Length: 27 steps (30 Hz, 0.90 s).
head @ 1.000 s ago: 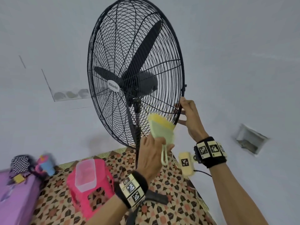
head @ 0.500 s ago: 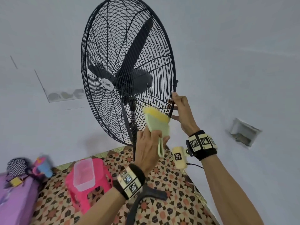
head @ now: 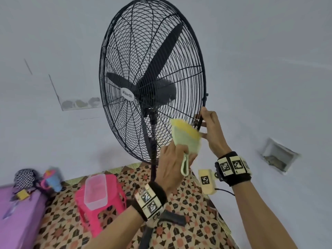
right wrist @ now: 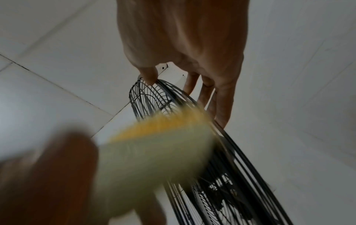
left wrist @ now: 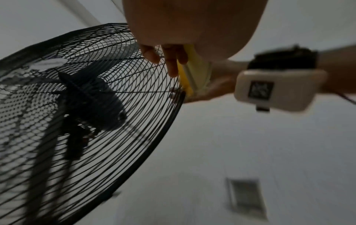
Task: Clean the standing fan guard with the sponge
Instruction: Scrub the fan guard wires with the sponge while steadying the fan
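A tall black standing fan fills the head view, its wire guard point(head: 125, 56) point(left wrist: 108, 146) point(right wrist: 227, 153) round and tilted. My left hand point(head: 181, 150) point(left wrist: 169, 60) grips a pale green sponge with a yellow face point(head: 186, 137) point(left wrist: 185, 79) point(right wrist: 159, 144), yellow edge at the guard's lower right wires. My right hand point(head: 203, 121) point(right wrist: 183, 85) grips the guard's rim just right of the sponge, thumb on the front and fingers behind. The sponge is blurred in the right wrist view.
The fan pole point(head: 153, 159) runs down to a dark base on a patterned floor mat point(head: 188, 221). A pink stool point(head: 115, 200) carries a clear plastic box point(head: 95, 191). A purple case point(head: 19, 221) with small items sits at left. A wall recess point(head: 278, 155) is at right.
The head view has shifted, so the fan sits further right in frame. The sponge has edged slightly toward the rim. My right hand keeps its grip on the same spot.
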{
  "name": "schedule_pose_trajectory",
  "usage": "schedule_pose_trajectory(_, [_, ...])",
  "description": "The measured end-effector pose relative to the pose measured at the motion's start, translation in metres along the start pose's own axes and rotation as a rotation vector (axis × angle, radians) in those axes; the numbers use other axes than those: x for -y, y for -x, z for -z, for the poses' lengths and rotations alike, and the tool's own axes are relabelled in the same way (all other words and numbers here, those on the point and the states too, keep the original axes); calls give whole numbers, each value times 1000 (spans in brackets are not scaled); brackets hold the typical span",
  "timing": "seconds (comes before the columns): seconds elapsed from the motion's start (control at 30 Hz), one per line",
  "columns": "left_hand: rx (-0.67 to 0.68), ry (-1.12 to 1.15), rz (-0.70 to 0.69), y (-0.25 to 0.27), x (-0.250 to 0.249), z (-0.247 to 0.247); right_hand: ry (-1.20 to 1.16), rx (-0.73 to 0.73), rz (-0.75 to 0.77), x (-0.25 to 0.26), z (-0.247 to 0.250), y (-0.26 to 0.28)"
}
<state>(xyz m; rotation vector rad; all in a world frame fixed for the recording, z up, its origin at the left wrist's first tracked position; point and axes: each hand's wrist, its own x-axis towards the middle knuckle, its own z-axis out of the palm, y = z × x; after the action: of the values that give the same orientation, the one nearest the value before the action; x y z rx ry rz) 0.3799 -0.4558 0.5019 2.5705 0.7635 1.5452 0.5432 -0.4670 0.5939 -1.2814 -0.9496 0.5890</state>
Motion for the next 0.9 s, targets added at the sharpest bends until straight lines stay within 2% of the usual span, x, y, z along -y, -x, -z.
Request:
schedule_pose_trajectory(0.1, [113,-22,-5,49,22,-1,-6,0,9,0,3,-1])
schedule_pose_trajectory(0.17, [126,110,157,59,24,13,9,-11,25,-1,-1,0])
schedule_pose_trajectory(0.23, [20,424,366,36,25,34,51,-57,70,-4,-7,0])
schedule_pose_trajectory(0.3, [-160,634,453,-3,37,57,99,-132,113,-8,-11,1])
schedule_pose_trajectory(0.4, [-310,708,594,-63,80,83,87,-194,121,-13,-13,0])
schedule_pose_trajectory(0.5, [-340,733,733,-105,134,92,73,-203,119,-13,-17,1])
schedule_pose_trajectory(0.6, [-348,758,763,-124,162,87,65,-182,107,-14,-21,1])
schedule_pose_trajectory(0.67, [-249,755,737,-125,162,81,63,-184,88,-17,-21,-1])
schedule_pose_trajectory(0.77, [-69,976,724,-115,155,81,26,-219,56,-20,-19,-4])
schedule_pose_trajectory(0.83, [-94,1050,713,-114,162,86,-20,-213,58,-20,-17,-6])
schedule_pose_trajectory(0.9, [-209,964,738,-120,175,88,-19,-195,68,-21,-18,-6])
